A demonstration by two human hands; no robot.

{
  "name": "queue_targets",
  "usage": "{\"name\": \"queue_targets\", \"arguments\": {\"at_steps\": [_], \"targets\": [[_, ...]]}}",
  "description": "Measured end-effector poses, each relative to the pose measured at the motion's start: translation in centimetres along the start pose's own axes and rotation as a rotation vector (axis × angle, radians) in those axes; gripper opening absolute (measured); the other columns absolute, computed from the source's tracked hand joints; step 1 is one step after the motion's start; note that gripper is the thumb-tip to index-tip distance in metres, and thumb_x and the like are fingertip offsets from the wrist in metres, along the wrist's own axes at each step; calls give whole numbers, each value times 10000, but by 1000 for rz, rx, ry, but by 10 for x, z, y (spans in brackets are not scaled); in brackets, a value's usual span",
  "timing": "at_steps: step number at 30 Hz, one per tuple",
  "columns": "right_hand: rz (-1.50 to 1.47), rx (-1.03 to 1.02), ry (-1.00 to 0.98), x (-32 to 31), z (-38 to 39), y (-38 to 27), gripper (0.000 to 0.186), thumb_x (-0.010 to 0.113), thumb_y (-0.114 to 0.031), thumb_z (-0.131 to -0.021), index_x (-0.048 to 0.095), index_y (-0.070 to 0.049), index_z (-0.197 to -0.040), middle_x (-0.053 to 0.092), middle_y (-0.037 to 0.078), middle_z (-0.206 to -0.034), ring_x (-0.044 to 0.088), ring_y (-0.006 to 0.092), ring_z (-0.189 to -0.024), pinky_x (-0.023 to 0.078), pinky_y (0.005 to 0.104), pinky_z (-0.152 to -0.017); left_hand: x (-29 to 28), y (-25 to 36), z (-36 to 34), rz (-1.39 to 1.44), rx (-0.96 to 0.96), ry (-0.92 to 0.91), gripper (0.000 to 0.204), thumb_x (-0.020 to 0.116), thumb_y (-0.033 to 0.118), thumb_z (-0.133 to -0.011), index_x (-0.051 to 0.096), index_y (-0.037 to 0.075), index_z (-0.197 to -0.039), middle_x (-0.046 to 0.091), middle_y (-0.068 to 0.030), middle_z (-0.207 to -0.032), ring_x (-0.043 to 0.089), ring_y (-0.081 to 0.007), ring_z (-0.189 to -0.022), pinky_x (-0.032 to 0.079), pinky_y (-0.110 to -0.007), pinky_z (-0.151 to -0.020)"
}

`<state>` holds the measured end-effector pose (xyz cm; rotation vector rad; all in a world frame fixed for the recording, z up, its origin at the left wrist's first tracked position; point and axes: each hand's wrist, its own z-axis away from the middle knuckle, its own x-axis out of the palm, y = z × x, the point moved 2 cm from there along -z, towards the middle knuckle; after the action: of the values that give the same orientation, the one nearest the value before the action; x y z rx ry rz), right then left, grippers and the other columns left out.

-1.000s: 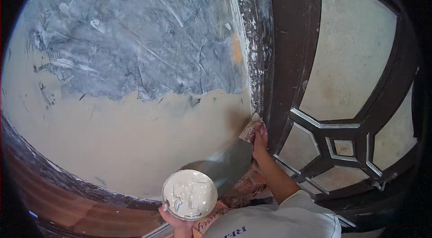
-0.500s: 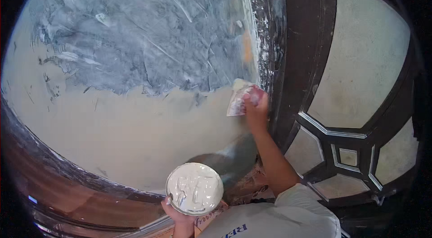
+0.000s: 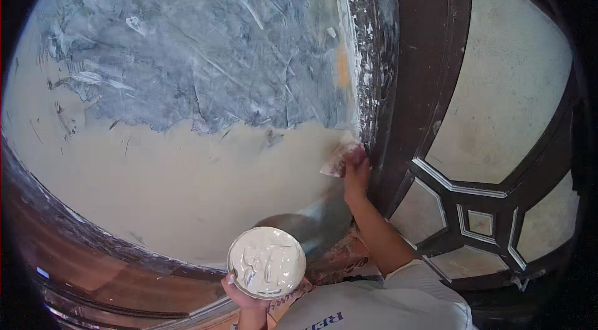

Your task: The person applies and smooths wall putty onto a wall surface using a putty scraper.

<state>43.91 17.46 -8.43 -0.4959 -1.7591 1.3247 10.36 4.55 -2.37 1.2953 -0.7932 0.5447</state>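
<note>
My left hand (image 3: 240, 296) is closed round the side of a round tub of white filler paste (image 3: 268, 261), held low in front of my body. Ridges and scrape marks show in the wet paste. At the wall's right edge, my right hand (image 3: 356, 167) grips a putty knife (image 3: 339, 154) with a wide, pale, smeared blade lying against the wall. The wall's lower band (image 3: 187, 186) is coated in smooth cream filler. Above it the wall is a patchy grey-blue surface (image 3: 205, 43) with rough streaks.
A dark door frame (image 3: 375, 37), spattered white, runs down right of the wall. Beyond it stands a dark panelled door (image 3: 507, 74) with pale panels. A brown ledge or skirting (image 3: 112, 255) curves along the lower left. Printed cardboard (image 3: 339, 258) lies below the wall.
My right hand has drawn the putty knife down along the wall's right edge. Fresh cream filler now covers that strip. My left hand holds the tub in nearly the same place.
</note>
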Motion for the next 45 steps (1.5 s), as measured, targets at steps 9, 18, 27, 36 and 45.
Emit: {"name": "queue_targets", "arguments": {"at_steps": [9, 18, 27, 36, 45], "targets": [[-13, 64, -72, 22, 34, -24, 522, 672, -269, -911, 418, -41, -1306, 517, 51, -1148, 520, 169, -1005, 470, 318, -834, 11, -1, -4, 81, -77, -95, 806, 470, 515, -778, 407, 3, -1397, 489, -196, -1363, 518, -385, -1197, 446, -522, -992], [-216, 528, 46, -58, 39, 119, 659, 671, -336, -907, 333, -165, -1446, 506, 1, -1276, 518, 164, -1037, 439, 336, -899, -2, 2, 2, -17, -35, 5, 814, 475, 552, -763, 433, 33, -1389, 497, -190, -1358, 518, -381, -1200, 455, -516, -981], [-141, -1, -91, 14, 19, -21, 638, 651, -348, -905, 390, -28, -1391, 511, 88, -1264, 485, 212, -1137, 360, 358, -1005, -3, 19, 11, 18, -25, 23, 782, 457, 521, -774, 450, 17, -1372, 513, -188, -1340, 523, -373, -1193, 459, -506, -979], [-142, 622, 166, -58, 52, 117, 504, 654, -339, -904, 471, -194, -1351, 562, -3, -1187, 554, 110, -956, 476, 269, -698, -24, 32, 23, -32, -3, 50, 781, 475, 522, -784, 438, 22, -1382, 503, -179, -1353, 515, -365, -1204, 449, -509, -986], [-114, -134, -129, 28, 37, -18, 487, 627, -237, -932, 429, -72, -1345, 545, 23, -1131, 527, 104, -942, 463, 280, -769, -53, 50, 30, -68, -30, 72, 805, 473, 540, -776, 424, 17, -1385, 505, -190, -1341, 535, -364, -1170, 474, -504, -951]]}}
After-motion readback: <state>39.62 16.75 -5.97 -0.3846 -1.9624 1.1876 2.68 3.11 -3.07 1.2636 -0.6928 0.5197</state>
